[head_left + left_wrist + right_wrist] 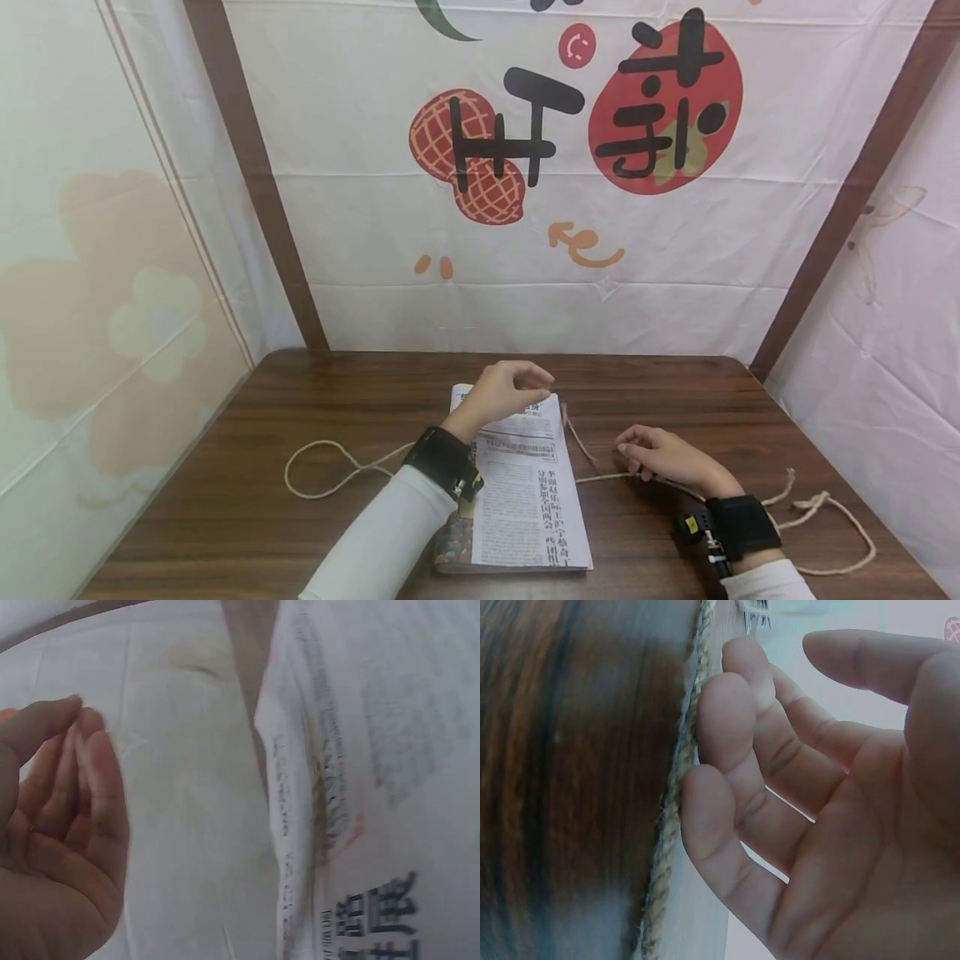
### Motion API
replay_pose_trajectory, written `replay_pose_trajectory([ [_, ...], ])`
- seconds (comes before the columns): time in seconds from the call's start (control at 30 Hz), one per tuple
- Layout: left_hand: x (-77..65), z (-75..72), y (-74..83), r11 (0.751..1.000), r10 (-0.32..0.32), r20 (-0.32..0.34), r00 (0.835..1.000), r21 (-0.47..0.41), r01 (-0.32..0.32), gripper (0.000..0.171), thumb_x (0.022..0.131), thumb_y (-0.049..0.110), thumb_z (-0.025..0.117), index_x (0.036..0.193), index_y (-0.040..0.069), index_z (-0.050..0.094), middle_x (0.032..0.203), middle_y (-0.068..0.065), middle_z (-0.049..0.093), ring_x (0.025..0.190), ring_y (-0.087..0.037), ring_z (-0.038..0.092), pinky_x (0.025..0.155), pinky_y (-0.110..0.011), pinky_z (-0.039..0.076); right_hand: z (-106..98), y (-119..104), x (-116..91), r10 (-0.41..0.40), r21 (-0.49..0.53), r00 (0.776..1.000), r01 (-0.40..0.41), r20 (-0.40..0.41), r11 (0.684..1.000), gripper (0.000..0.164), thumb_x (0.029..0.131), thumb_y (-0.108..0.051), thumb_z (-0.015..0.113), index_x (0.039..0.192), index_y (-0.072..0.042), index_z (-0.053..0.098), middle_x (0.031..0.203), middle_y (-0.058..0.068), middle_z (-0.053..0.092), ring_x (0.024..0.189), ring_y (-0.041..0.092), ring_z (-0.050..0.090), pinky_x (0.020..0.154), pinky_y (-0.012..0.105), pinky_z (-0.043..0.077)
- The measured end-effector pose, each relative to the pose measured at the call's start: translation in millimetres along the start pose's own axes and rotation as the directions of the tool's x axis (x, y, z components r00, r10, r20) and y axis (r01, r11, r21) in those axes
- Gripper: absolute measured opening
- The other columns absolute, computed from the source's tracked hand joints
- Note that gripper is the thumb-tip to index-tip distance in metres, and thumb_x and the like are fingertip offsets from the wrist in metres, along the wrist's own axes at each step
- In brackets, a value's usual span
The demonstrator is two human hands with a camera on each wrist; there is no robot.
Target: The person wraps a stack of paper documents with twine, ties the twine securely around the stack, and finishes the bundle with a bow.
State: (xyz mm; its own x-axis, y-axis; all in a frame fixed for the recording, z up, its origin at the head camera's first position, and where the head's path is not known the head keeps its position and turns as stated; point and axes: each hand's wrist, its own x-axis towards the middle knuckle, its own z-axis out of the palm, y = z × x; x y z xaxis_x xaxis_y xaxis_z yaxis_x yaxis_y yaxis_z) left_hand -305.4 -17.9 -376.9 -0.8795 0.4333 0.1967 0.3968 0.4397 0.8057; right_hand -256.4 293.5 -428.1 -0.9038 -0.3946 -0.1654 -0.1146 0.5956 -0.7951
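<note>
Head cam: no rope [603,477] lies over the paper [525,500], so I'd bet a sideways tug would drag it crooked. It sits mid-bench [225,467], long axis running away from the person, far end toward the cloth [555,321]; the rope pokes out both sides. Left hand [510,390] is above the far end, right hand [667,457] by the rope. Left wrist: loosely cupped, empty. Right wrist: half-curled fingertips at the rope, thumb well off, so it'd probably slip.

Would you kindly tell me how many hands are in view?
2: the left hand near the far end of the newspaper, the right hand by the rope.
</note>
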Motion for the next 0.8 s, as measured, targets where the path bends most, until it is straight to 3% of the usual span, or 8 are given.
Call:
replay_pose_trajectory([
  [0.13, -5.9, -1.1, -2.3, 0.998, -0.006, 0.036, 0.999, 0.06, 0.004, 0.016, 0.093, 0.02, 0.074, 0.109, 0.02, 0.075, 0.099, 0.007, 0.071, 0.087, -0.018, 0.064, 0.07, -0.029, 0.052, 1, -1, 0, 0.002, -0.006, 1.0, -0.002, -0.001, 1.0, 0.035, 0.105, -0.027, 0.053, 0.124, 0.002, 0.058, 0.084, 0.009, 0.062, 0.072, 0.021, 0.058, 0.056, 0.029, 0.047],
  [0.33, -19.6, -18.8, -2.0, 0.989, 0.053, 0.021, 0.998, 0.139, -0.055, 0.013, 0.093, 0.02, 0.072, 0.105, 0.019, 0.076, 0.095, 0.008, 0.071, 0.087, -0.011, 0.061, 0.078, -0.032, 0.05, 2, -4, -1, 0.006, -0.01, 1.0, -0.006, -0.009, 1.0, 0.033, 0.105, -0.027, 0.053, 0.122, 0.001, 0.059, 0.083, 0.009, 0.061, 0.073, 0.022, 0.058, 0.058, 0.03, 0.048],
  [0.57, -55.0, -51.8, -12.3, 0.988, 0.025, -0.065, 0.998, 0.156, -0.015, 0.012, 0.093, 0.022, 0.072, 0.104, 0.018, 0.076, 0.096, 0.007, 0.07, 0.085, -0.013, 0.063, 0.078, -0.036, 0.052, 7, -10, 2, -0.043, -0.072, 0.996, 0.038, -0.072, 0.997, 0.032, 0.104, -0.027, 0.055, 0.119, 0.001, 0.061, 0.079, 0.008, 0.061, 0.067, 0.02, 0.058, 0.058, 0.03, 0.049],
  [0.8, -92.5, -91.9, -26.3, 0.982, 0.006, -0.18, 0.984, 0.186, 0.028, 0.018, 0.095, 0.026, 0.071, 0.11, 0.017, 0.075, 0.102, 0.004, 0.071, 0.087, -0.015, 0.063, 0.076, -0.037, 0.05, 15, -23, 7, -0.114, -0.167, 0.978, 0.085, -0.172, 0.982, 0.028, 0.104, -0.028, 0.057, 0.114, -0.003, 0.066, 0.075, 0.003, 0.061, 0.065, 0.018, 0.058, 0.057, 0.03, 0.048],
])
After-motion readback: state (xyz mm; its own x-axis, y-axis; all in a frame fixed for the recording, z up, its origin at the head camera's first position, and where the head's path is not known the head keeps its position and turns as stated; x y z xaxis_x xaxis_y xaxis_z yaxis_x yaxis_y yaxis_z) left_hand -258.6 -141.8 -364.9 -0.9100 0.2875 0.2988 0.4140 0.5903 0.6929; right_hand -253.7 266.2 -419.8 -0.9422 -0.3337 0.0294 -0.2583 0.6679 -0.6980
